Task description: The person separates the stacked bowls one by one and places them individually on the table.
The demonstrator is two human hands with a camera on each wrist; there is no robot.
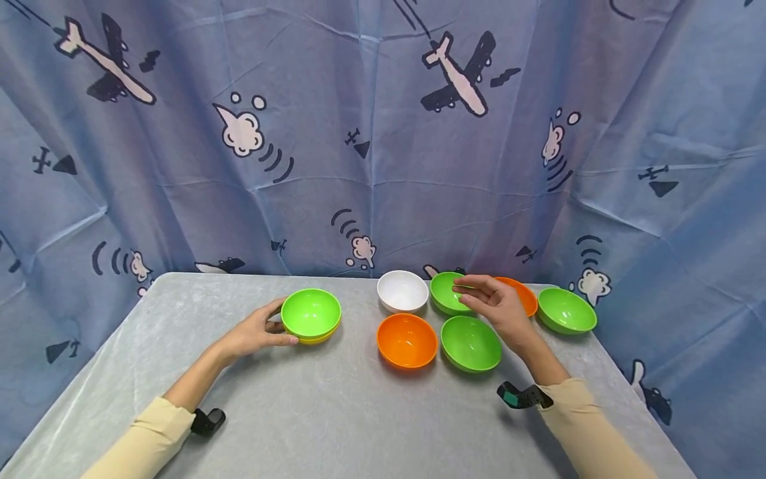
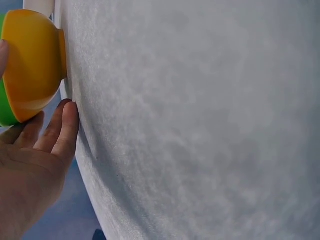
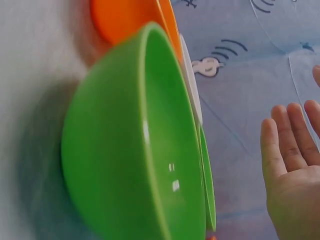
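Observation:
On the left of the table, a bright green bowl sits nested in a yellow bowl. My left hand rests against the left side of this stack, thumb in front and loosely bent fingers behind. In the left wrist view the yellow bowl's foot is at the tabletop. Nothing is held by my right hand, which hovers over the right-hand bowls with fingers extended. Beneath and beside it are a back green bowl, a front green bowl and a partly hidden orange bowl.
A white bowl stands at the back, with another orange bowl in front of it. A further green bowl sits near the table's right edge. Behind the pale-covered table hangs a blue patterned curtain.

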